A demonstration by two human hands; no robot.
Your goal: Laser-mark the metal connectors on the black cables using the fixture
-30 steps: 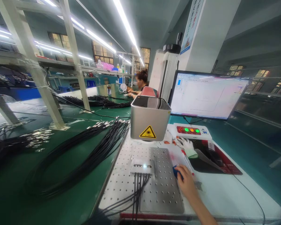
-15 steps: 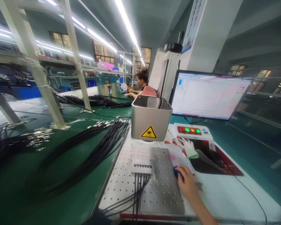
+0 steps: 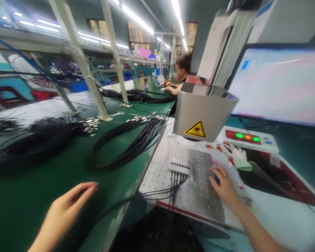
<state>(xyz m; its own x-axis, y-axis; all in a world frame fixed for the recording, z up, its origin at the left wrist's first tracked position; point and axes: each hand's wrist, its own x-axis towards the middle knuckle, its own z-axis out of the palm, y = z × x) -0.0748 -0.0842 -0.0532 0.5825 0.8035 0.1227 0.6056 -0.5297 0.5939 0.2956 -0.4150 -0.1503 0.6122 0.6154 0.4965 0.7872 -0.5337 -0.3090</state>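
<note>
Left hand (image 3: 64, 208), mine, is hovering over the green surface (image 3: 52, 176), loosely curled, nothing visibly held; right hand (image 3: 226, 187) is touching a blue block (image 3: 217, 180) beside the perforated plate (image 3: 203, 204), grip unclear. Black cables (image 3: 176, 189) are running into the slotted fixture (image 3: 180, 162); I am judging even, undisturbed seating essential.

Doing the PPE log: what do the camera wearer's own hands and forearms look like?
Bare, ungloved left hand and bare, ungloved right hand. No sleeve shows on the visible bare forearms; no watch or bracelet either. Blur hides finer details.
</note>
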